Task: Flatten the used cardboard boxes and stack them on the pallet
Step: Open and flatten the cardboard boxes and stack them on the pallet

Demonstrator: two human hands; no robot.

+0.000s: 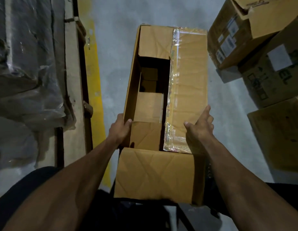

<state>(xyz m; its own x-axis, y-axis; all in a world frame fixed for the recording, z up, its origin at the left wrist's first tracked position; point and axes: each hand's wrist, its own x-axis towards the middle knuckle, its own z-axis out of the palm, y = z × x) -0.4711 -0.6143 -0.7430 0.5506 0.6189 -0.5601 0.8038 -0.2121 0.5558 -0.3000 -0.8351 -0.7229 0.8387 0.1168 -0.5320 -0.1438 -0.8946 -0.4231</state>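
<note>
Long cardboard box [163,100] between both arms, centre, over grey floor [111,47], top partly open. Left hand [120,129] grips box's left wall, thumb inside rim. Right hand [199,127] spread flat, fingers straight, on taped right flap [189,80]. Plastic-wrapped pallet load [28,67] left. Stacked boxes [261,52] far right.

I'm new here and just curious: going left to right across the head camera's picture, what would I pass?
Plastic-wrapped pallet load → yellow floor line → left hand → open cardboard box → right hand → stacked boxes.
</note>
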